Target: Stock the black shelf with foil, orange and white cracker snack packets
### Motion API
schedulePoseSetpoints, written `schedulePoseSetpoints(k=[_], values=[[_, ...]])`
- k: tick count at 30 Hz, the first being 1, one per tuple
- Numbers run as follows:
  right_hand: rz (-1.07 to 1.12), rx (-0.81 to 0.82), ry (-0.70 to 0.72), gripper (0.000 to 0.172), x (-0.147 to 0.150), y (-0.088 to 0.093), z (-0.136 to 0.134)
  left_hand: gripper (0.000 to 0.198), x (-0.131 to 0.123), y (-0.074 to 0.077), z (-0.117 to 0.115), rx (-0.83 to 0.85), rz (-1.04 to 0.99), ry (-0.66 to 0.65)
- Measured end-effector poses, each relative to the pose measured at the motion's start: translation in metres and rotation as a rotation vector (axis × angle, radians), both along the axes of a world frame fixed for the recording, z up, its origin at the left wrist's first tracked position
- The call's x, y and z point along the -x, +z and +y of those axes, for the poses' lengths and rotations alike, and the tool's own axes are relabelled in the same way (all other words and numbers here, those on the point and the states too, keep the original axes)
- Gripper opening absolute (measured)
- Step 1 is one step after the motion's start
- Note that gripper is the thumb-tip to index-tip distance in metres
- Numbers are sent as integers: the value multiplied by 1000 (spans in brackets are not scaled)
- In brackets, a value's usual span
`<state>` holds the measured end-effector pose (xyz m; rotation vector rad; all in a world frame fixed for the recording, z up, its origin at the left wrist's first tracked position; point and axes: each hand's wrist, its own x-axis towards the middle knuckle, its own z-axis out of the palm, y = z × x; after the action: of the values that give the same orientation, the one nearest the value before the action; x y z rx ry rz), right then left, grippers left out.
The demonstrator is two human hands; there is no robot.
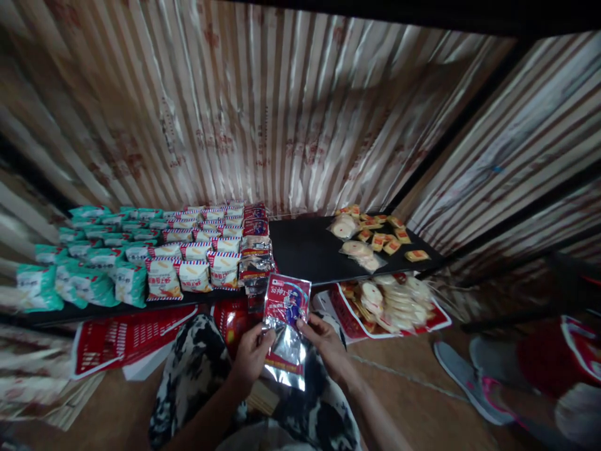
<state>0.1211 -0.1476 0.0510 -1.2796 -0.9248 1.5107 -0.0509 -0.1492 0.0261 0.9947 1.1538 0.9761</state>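
A flat, shiny red and silver snack packet (285, 313) is held up over my lap, its printed text upside down to me. On its left edge my left hand (250, 358) is closed, thumb on the front. My right hand (327, 348) pinches the right edge a little higher. Just beyond stands a row of similar red packets (255, 227) on the black shelf (303, 247). To their left are several rows of white and red snack bags (194, 275), then green snack bags (96, 285).
At the shelf's right lie small yellow packets (385, 243) and clear packs of round pale wafers (345, 227). Below, a red-edged bag (361, 329) holds more wafers. Another red bag (136, 335) lies low left. A person's grey shoe (469, 379) is at right. Corrugated sheeting (282, 113) closes the back.
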Motion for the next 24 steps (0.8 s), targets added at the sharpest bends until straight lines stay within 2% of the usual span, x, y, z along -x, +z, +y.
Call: schedulePoseSetpoints(k=[3, 9, 14, 16, 21, 24], values=[[71, 16, -21, 42, 1, 0, -3, 49, -12, 8, 4, 14, -6, 6], [-37, -11, -132, 46, -1, 7, 5, 45, -27, 20, 15, 50, -62, 13], [-88, -7, -180, 49, -2, 21, 36, 71, -26, 20, 20, -30, -180, 88], [-98, -32, -180, 49, 2, 27, 50, 68, -22, 18, 23, -123, -108, 102], [-66, -48, -147, 45, 17, 36, 82, 43, -9, 16, 36, -459, 254, 176], [-50, -64, -145, 43, 24, 37, 100, 39, -4, 15, 47, -499, 298, 179]])
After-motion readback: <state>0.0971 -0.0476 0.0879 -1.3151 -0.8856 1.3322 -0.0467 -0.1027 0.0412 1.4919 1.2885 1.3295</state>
